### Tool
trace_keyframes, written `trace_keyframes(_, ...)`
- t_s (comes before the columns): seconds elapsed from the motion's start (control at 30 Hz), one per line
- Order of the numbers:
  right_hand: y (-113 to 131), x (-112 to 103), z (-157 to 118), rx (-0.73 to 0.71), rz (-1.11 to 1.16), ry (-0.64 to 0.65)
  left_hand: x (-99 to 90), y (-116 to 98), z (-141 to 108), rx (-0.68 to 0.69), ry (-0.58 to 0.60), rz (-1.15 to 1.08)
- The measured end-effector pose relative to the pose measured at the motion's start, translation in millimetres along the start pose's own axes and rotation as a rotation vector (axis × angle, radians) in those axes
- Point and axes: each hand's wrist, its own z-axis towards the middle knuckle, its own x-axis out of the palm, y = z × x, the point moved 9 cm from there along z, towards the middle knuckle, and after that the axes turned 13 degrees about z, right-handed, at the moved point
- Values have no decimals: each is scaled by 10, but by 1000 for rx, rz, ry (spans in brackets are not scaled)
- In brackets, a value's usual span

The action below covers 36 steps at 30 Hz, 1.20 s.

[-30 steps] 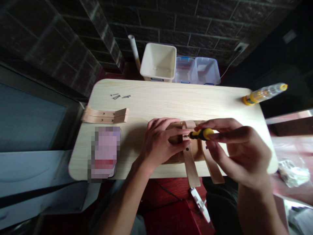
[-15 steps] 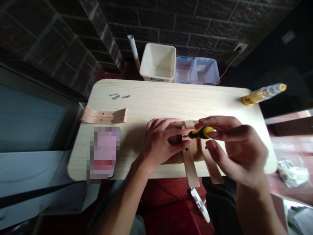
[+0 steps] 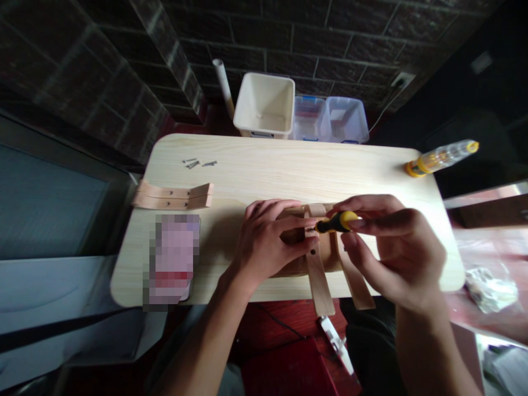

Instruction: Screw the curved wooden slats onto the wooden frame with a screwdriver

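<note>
In my right hand [image 3: 396, 247] is a yellow-and-black screwdriver [image 3: 338, 222], gripped at its handle end by thumb and fingers. It points left, its tip at a screw in the nearer-left wooden strip [image 3: 320, 286]. My left hand [image 3: 268, 236] grips the brown wooden piece [image 3: 295, 267] under the strips, with thumb and index finger on either side of the screw. Below that screw the strip has a dark hole. A second curved wooden strip [image 3: 358, 286] runs alongside, partly covered by my right hand. Both strips overhang the table's front edge.
On the table [image 3: 247, 170] lie several loose screws [image 3: 193, 164], two curved wooden strips [image 3: 177, 197] side by side and a blurred-out pink phone-like object [image 3: 174, 256]. A clear tube with a yellow base [image 3: 441, 158] stands at the right. Behind are a cream bin [image 3: 264, 102] and clear boxes [image 3: 347, 118].
The view has shifted slightly. My right fingers have moved a little on the screwdriver handle, while its tip stays at the same screw. My left hand holds its place.
</note>
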Motion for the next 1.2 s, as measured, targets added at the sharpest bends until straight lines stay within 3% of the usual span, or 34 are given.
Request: trace_keyframes(1.2, 26, 31, 5, -11, 15, 45, -1, 0, -2, 6, -2, 13)
